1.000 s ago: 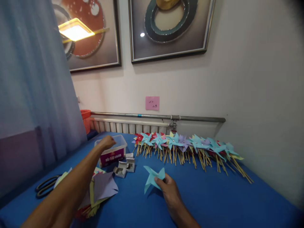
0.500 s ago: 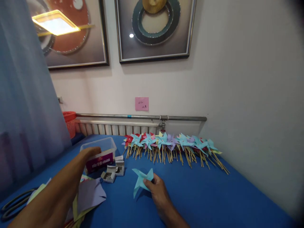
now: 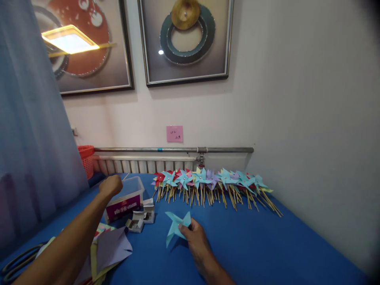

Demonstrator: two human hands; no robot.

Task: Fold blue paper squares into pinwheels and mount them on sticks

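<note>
Pinched between the thumb and fingers of my right hand is a light-blue paper pinwheel, its blades folded and no stick visible on it. My left hand is closed, raised at the left above a clear plastic box with a purple label. A thin pale wooden stick pokes out beyond its fist; most of it is hidden. Beside the box stand small open white cartons, their contents too small to make out. Cut paper sheets, lilac on top, lie under my left forearm.
Finished pinwheels on sticks lie in a row along the back of the blue table. Black-handled scissors rest at the lower left. A red basket, a radiator and a metal pipe are behind.
My left hand has lifted out of the plastic box and closed, with a thin stick now showing. My right hand keeps the pinwheel in almost the same place. The view has tilted slightly upward.
</note>
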